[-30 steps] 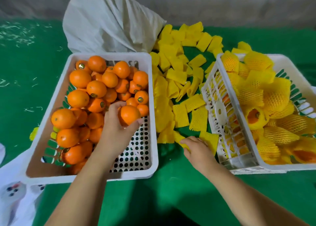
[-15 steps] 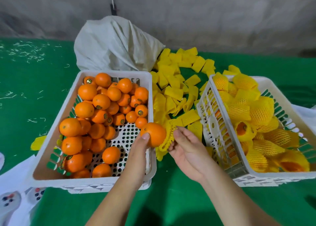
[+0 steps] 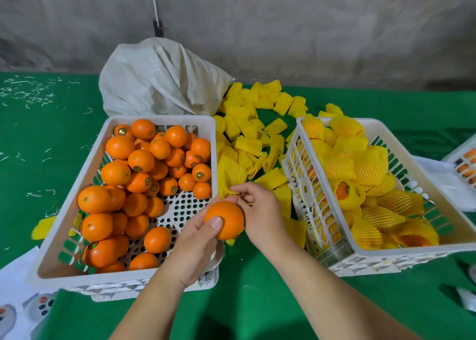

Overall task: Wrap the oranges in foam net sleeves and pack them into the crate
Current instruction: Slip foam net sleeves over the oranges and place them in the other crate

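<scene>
Fingers and thumb of the left hand grip an orange above the near right corner of the left crate, which holds loose oranges. The right hand pinches a yellow sleeve touching the fruit's top. The right crate holds wrapped oranges; spare sleeves lie between them on the green table.

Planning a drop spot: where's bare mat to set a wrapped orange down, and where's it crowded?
Bare green mat in front, between the left crate and right crate, and far left. Crowded: loose foam sleeves fill the gap behind the left hand and right hand.
</scene>
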Demonstrator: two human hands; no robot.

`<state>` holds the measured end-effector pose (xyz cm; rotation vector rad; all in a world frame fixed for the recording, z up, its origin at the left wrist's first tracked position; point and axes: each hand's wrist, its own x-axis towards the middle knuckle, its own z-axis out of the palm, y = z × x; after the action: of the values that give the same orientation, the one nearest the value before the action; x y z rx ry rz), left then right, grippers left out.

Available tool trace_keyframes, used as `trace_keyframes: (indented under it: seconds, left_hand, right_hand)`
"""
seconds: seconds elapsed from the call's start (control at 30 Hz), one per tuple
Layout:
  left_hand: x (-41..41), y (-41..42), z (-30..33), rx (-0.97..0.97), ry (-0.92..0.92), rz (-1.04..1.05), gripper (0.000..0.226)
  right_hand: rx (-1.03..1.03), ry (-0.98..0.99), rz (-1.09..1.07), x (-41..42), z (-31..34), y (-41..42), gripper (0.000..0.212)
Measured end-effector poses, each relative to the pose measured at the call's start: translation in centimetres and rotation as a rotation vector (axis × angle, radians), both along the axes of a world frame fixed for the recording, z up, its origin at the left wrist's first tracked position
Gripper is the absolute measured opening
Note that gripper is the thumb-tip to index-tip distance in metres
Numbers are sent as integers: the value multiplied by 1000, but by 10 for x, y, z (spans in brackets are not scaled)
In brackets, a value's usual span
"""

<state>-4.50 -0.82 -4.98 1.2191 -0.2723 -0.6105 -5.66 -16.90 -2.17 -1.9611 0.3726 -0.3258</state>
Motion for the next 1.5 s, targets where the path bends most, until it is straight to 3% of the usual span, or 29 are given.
trace_keyframes:
  seconds: [0.1,0.2,0.33,0.53,0.7,0.8,0.9,1.0,1.17,1.3,1.4,1.5]
  left_hand:
    - [3,-8,1,36,-42,121,73]
    - [2,-14,4,192,-159,282,54]
    - [-1,-21,3,315,-310,376,69]
    - [13,-3,-12,95,-144,-37,82]
    - [7,-15,-12,143,-216,312,58]
    - [2,-20,-8,116,-185,439,43]
    - [1,-16,-6,23,-95,329,44]
    - [4,-5,-6,-28,-33,81,64]
    - [-2,-16,-1,135,-295,332,49]
    - [-3,-22,3,106,-251,491,41]
    - [-1,-19,0,109,-204,520,41]
    - [-2,-11,1,110,-278,533,53]
  right_hand:
    - [89,14,-2,-5,2,-9,18]
    - [182,-48,6,-12,9,-18,7]
    - [268,-128,136,-26,17,-12,7]
    - [85,-161,128,-33,18,-3,10]
    - [-143,-137,196,-39,23,-8,15]
    - [-290,-242,257,-49,21,7,24]
    - [-302,-307,299,-51,16,14,33]
    - [-343,-245,280,-50,15,12,55]
    - [-334,-301,196,-46,22,0,40]
    - [-415,-415,233,-56,16,9,26]
    - [-172,-220,287,-63,11,18,34]
    - [382,-68,38,-57,23,22,66]
